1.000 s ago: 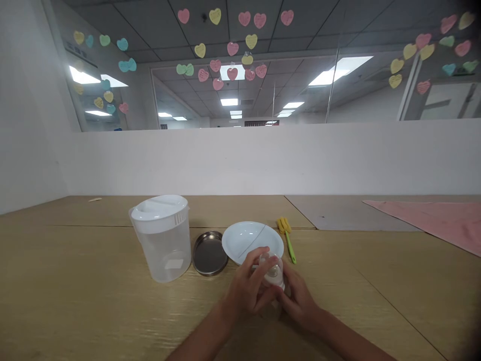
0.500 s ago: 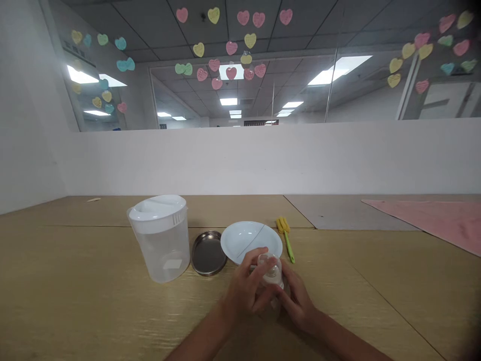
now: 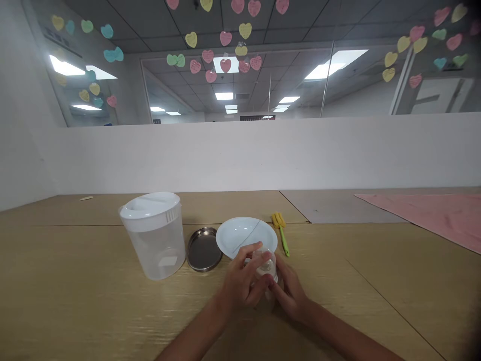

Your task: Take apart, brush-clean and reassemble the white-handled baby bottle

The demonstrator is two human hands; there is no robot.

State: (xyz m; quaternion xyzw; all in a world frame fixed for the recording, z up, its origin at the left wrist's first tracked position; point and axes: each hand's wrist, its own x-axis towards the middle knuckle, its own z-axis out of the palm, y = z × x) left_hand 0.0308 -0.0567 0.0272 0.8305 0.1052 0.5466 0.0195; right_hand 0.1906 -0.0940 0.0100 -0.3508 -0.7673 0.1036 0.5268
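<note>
A clear baby bottle (image 3: 267,266) with a domed see-through cap is held between my two hands, just in front of the white bowl. My left hand (image 3: 242,281) curls around the cap from the left, its fingers over the top. From the right, my right hand (image 3: 291,291) grips the bottle lower down, and the thumbs nearly meet at the near side. Fingers hide much of the bottle's body. Directly behind stands the white bowl (image 3: 235,231), with a thin line showing across it.
Left of the bowl lie a round metal tray (image 3: 205,250) and a tall translucent bucket (image 3: 156,250) with a white lid. A yellow sponge brush (image 3: 281,233) with a green handle rests to the right. A pink cloth (image 3: 432,210) spreads over the far right of the table (image 3: 93,301).
The view has shifted slightly, so everything sits a little higher and further left. Both hands keep their hold on the bottle, with little visible change in grip.
</note>
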